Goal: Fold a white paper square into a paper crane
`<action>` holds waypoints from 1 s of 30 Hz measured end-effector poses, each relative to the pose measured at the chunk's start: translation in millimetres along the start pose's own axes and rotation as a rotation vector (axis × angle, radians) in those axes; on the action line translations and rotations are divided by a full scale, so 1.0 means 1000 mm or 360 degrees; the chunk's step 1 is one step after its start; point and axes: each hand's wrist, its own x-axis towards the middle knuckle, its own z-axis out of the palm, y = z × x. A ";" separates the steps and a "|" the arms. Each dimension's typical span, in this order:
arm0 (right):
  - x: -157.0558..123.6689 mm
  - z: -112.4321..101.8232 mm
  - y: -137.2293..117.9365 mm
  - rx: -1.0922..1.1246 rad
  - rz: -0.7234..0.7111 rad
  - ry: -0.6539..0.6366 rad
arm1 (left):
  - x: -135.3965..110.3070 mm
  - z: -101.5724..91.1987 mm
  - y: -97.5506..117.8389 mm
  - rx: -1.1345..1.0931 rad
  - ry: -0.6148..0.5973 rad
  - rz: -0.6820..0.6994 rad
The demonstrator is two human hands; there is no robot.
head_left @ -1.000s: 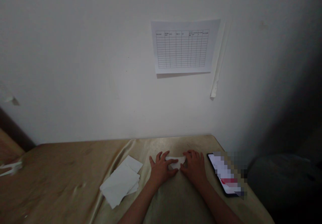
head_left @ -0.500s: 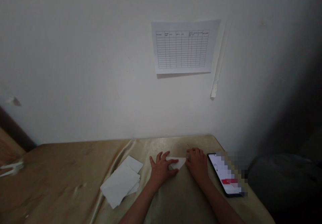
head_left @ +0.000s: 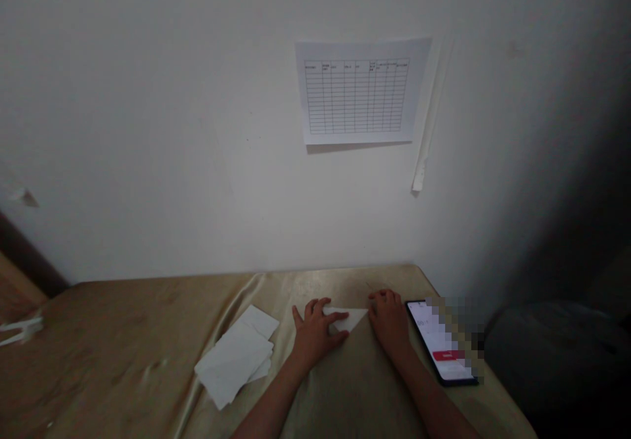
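A small white folded paper (head_left: 349,319), triangular in outline, lies on the gold satin tablecloth (head_left: 148,334). My left hand (head_left: 315,331) lies flat on its left part with fingers spread. My right hand (head_left: 388,317) rests at the paper's right corner, fingers curled down onto the cloth, pressing the paper's tip. Both forearms reach in from the bottom edge.
A loose stack of white paper sheets (head_left: 236,357) lies left of my hands. A phone (head_left: 440,342) with a lit screen lies to the right near the table edge. A printed grid sheet (head_left: 357,91) hangs on the white wall. A white object (head_left: 20,331) sits far left.
My right hand slid rightward along the paper to its corner, uncovering more of the white triangle. My left hand stayed in place.
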 end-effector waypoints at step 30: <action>0.004 0.000 0.003 0.0149 -0.0186 -0.0095 | 0.002 0.008 -0.006 0.0034 0.0045 -0.0019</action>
